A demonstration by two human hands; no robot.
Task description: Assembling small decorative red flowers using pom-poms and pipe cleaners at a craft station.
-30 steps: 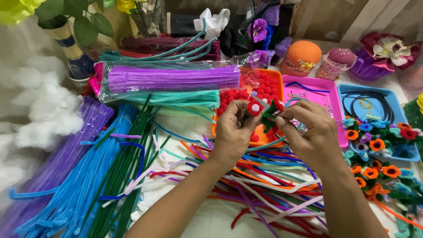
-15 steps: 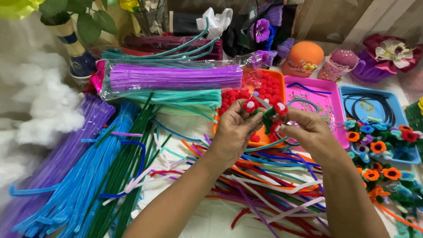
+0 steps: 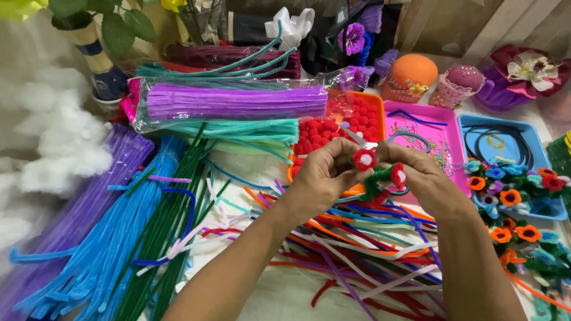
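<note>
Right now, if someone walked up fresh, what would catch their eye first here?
Probably the two hands at centre: the left hand and right hand pinch a small green pipe-cleaner sprig with red flowers. Next, the bagged purple pipe cleaners lying behind them, and the orange tray of red pompoms just beyond the fingers.

A long clear plastic bag of purple pipe cleaners (image 3: 235, 102) lay across the far left-centre of the table, with teal ones packed beneath it. Farther back, a second clear bag of dark maroon pipe cleaners (image 3: 229, 57) lay parallel. A crumpled clear bag of red pompoms (image 3: 348, 110) sat in the orange tray to the right.
</note>
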